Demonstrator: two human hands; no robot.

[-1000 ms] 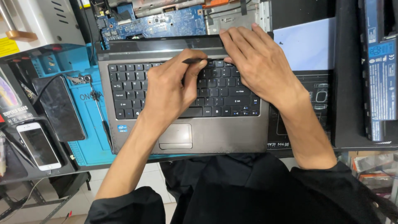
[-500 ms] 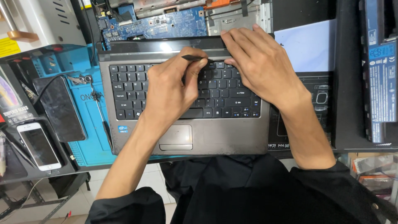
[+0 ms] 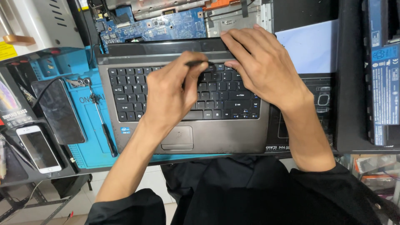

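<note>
A: Where is your left hand (image 3: pixel 171 93)?

B: It lies over the middle of the keyboard (image 3: pixel 183 93), fingers pinched on a thin dark tool (image 3: pixel 196 63). The tool's long axis runs side to side, along the keyboard's top row, its tip pointing toward your right hand (image 3: pixel 262 71).

A: And the right hand?

B: Your right fingers are spread flat and grasp nothing. They press on the dark strip (image 3: pixel 162 48) above the keys and on the top-right keys, just beside the tool's tip. So the left hand holds the tool, and the right hand is the one nearest the strip's right end.

A: Where does the laptop (image 3: pixel 233 133) sit from your fingers?

B: Straight under them, on the counter, its long side running left to right. Beyond your fingertips lies a blue circuit board (image 3: pixel 154 27). Left of your left fingers, on the blue mat (image 3: pixel 89 146), lies a screwdriver (image 3: pixel 102 118), pointing away from you. Farther left are a dark phone (image 3: pixel 58 110) and a white phone (image 3: pixel 39 148). Well right of your right fingers, a long battery (image 3: pixel 383 75) lies front to back.
</note>
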